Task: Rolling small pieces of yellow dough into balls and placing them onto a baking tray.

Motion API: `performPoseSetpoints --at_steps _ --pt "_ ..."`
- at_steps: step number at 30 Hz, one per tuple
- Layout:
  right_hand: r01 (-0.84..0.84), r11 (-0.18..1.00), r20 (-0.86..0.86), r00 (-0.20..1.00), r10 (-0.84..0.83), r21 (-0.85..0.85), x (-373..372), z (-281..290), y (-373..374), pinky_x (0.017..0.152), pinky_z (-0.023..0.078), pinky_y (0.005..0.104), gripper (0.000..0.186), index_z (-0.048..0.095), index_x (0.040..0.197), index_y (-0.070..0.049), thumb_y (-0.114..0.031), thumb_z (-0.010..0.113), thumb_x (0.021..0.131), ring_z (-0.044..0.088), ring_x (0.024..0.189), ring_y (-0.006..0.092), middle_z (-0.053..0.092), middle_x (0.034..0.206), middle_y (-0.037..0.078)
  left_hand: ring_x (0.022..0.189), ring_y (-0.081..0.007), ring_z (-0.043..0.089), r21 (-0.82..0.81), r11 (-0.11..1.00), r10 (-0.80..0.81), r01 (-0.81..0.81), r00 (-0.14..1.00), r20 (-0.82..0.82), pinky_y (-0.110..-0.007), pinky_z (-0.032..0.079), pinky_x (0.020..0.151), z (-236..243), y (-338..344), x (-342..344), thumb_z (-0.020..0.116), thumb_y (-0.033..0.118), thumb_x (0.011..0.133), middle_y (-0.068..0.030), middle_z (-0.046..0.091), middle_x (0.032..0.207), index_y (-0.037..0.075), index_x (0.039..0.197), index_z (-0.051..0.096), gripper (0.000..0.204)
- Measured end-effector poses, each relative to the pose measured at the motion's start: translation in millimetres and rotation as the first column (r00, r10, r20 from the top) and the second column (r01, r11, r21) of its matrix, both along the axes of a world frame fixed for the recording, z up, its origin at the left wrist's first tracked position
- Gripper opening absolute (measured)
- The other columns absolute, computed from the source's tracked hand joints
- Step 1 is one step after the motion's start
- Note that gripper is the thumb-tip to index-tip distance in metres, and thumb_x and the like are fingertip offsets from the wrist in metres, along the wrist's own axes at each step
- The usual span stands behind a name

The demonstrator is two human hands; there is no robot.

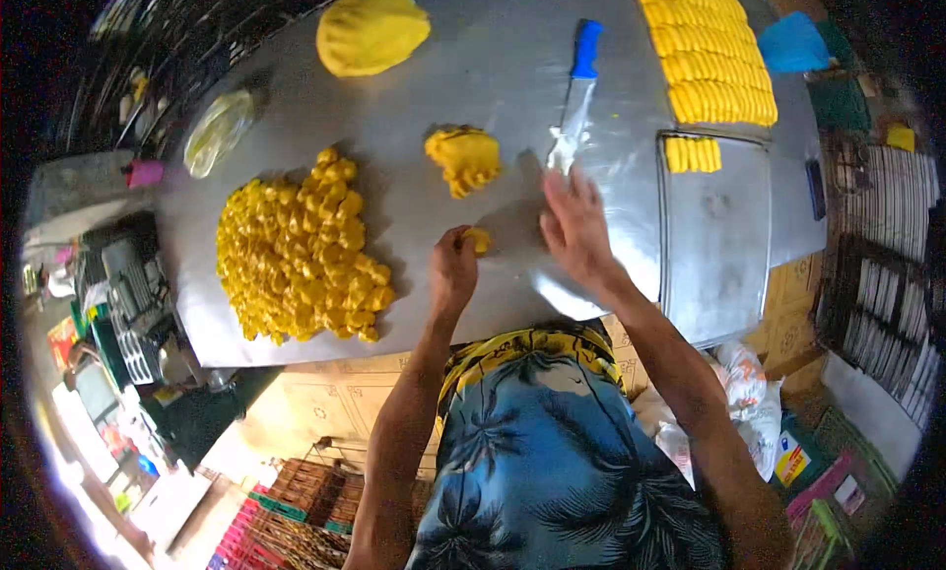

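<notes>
Near the table's front edge, my left hand [453,270] is closed, its thumb and fingers pinching a small flat piece of yellow dough [478,240]. My right hand [579,225] is stretched out with fingers apart, holding nothing. Its fingertips are close to the white smear [566,146] at the tip of a blue-handled knife [586,50]; whether they touch it I cannot tell. Just beyond my left hand lies a clump of yellow dough pieces [463,159]. Further left spreads a large heap of glossy amber-yellow balls [296,260].
A big smooth yellow dough lump [372,31] rests at the back of the metal table [493,48]. At right, a metal tray [714,245] carries a short row of yellow pieces [694,155]. Behind it are many packed rows [705,53]. A clear plastic bag [219,134] lies at left.
</notes>
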State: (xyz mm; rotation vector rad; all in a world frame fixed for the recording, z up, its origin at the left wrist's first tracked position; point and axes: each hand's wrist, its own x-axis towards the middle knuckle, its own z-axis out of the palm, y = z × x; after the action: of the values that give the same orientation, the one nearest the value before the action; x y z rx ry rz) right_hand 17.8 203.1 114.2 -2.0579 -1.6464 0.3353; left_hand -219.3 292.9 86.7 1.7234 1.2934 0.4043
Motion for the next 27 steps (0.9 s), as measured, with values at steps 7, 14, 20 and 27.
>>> performPoseSetpoints --at_steps 7,14,20,27 --pt "-0.286 0.953 -0.099 0.956 0.276 -0.104 -115 -13 -11 0.129 0.022 0.0582 0.069 0.044 0.154 0.005 -0.027 0.065 0.097 0.039 0.149 0.0472 0.047 0.157 0.027 0.107 -0.0385 0.072 -0.160 0.985 -0.061 0.063 0.998 0.020 -0.044 0.057 0.089 14 9 0 0.056 0.016 0.105 -0.0231 0.074 0.117 -0.002 0.126 0.069 0.030" --pt "-0.336 0.941 0.039 0.941 0.337 -0.036 -132 -4 7 0.128 0.027 0.0544 0.069 0.049 0.148 0.008 -0.030 0.068 0.095 0.038 0.150 0.0440 0.046 0.156 0.028 0.151 -0.0440 0.038 0.390 0.778 -0.310 0.493 0.841 -0.444 -0.057 0.030 0.122 20 -7 -23 0.055 0.025 0.107 -0.0255 0.044 0.160 -0.001 0.147 0.053 0.048" --pt "-0.352 0.930 -0.021 0.936 0.352 -0.106 -78 -5 -9 0.126 0.032 0.0508 0.068 0.048 0.149 0.008 -0.028 0.068 0.095 0.044 0.146 0.0446 0.049 0.155 0.028 0.160 -0.0480 0.015 0.249 0.859 -0.205 0.447 0.746 -0.633 -0.063 0.015 0.127 21 -11 -36 0.055 0.035 0.108 -0.0249 0.024 0.173 0.005 0.163 0.035 0.066" --pt "-0.378 0.919 0.078 0.925 0.372 0.108 -15 -37 57 0.120 0.043 0.0498 0.056 0.056 0.143 0.007 -0.021 0.067 0.096 0.051 0.141 0.0444 0.052 0.152 0.028 0.160 -0.0492 0.016 0.259 0.896 -0.153 0.361 0.798 -0.582 -0.064 0.016 0.126 7 -15 -36 0.057 0.037 0.107 -0.0231 0.021 0.174 0.010 0.166 0.033 0.069"
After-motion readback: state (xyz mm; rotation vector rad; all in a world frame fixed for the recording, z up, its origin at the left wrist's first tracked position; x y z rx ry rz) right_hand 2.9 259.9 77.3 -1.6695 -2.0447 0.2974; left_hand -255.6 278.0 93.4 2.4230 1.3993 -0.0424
